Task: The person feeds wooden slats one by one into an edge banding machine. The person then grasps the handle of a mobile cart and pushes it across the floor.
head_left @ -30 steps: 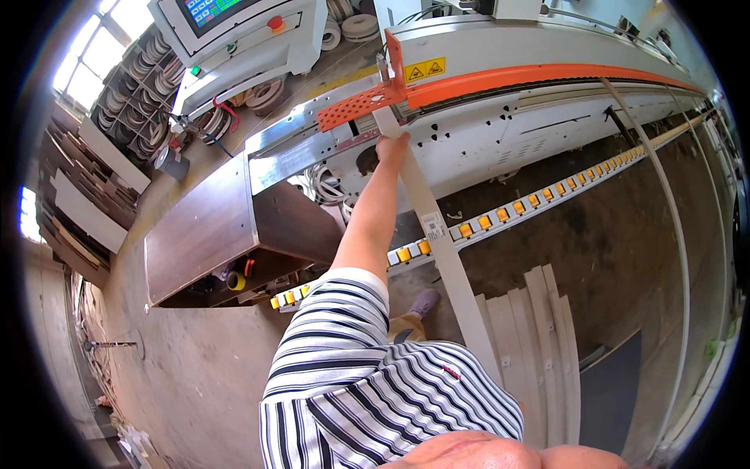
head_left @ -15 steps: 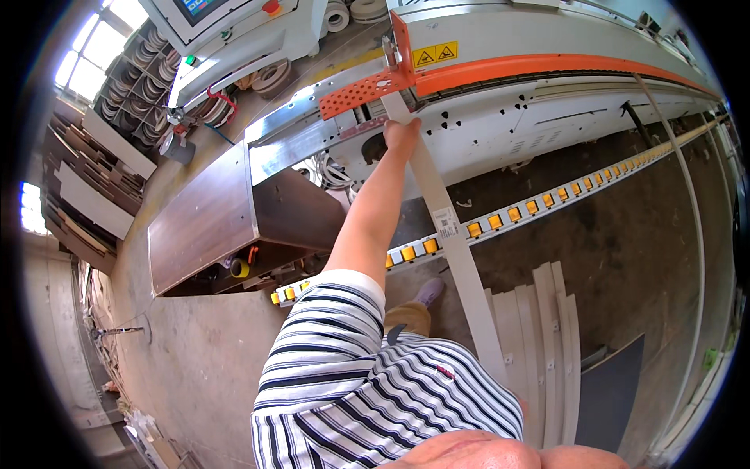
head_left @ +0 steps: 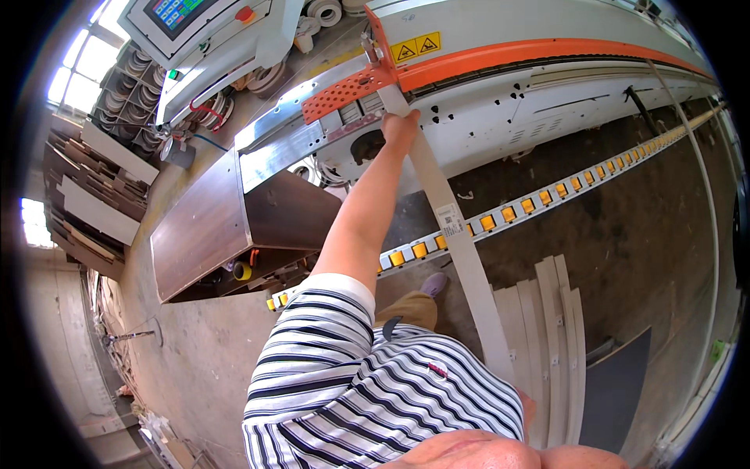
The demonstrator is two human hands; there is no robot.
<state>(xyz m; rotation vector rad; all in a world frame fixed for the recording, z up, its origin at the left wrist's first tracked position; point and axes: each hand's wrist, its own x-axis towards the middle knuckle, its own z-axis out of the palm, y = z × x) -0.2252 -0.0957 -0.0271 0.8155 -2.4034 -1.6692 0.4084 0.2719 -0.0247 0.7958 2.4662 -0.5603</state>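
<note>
Concrete floor (head_left: 195,375) spreads through a workshop. Above it, a long, narrow, pale grey board (head_left: 437,195) with a white label slants from near the striped shirt (head_left: 312,344) to an orange perforated metal plate (head_left: 344,94) at the far end. Fingers of the left hand (head_left: 400,131) are clamped on the board close to that plate. Past the shirt's right edge only a sliver of skin (head_left: 529,410) shows; the right hand's fingers cannot be told. A yellow-rollered rail (head_left: 561,190) crosses beneath the board; left stands a dark brown cabinet (head_left: 199,227).

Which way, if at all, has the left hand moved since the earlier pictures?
Yes: the left hand has shifted slightly right, judged against the yellow warning label.
</note>
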